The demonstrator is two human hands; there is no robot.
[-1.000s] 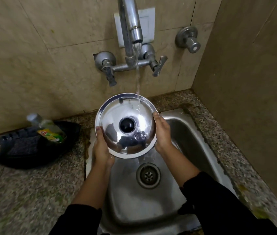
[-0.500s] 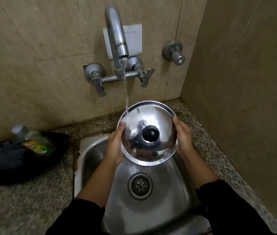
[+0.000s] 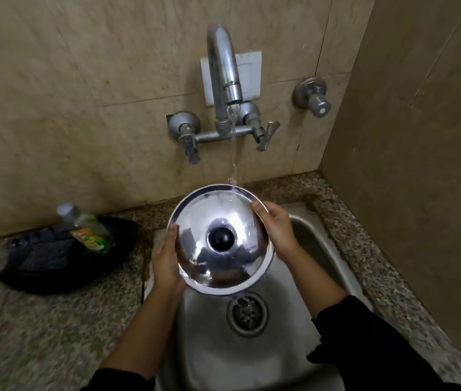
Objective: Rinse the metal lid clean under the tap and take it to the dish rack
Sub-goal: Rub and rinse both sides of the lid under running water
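A round shiny metal lid (image 3: pixel 204 218) with a black knob (image 3: pixel 220 238) in its middle is held over the steel sink (image 3: pixel 319 244), dome side up and tilted toward me. My left hand (image 3: pixel 165 262) grips its left rim and my right hand (image 3: pixel 275 228) grips its upper right rim. The wall tap (image 3: pixel 223 80) is running; its thin stream lands on the lid's far edge and spreads down the dome. No dish rack is in view.
A black tray (image 3: pixel 54 266) with a green dish-soap bottle (image 3: pixel 89 230) and dark scrub pads sits on the speckled granite counter (image 3: pixel 40 334) at left. The drain (image 3: pixel 246 313) lies below the lid. Tiled walls close in behind and at right, with a separate valve (image 3: pixel 312 97).
The lid has turned in my hands: the stream now lands on its far right edge instead of its left rim. My right hand has slid up toward the top of the rim.
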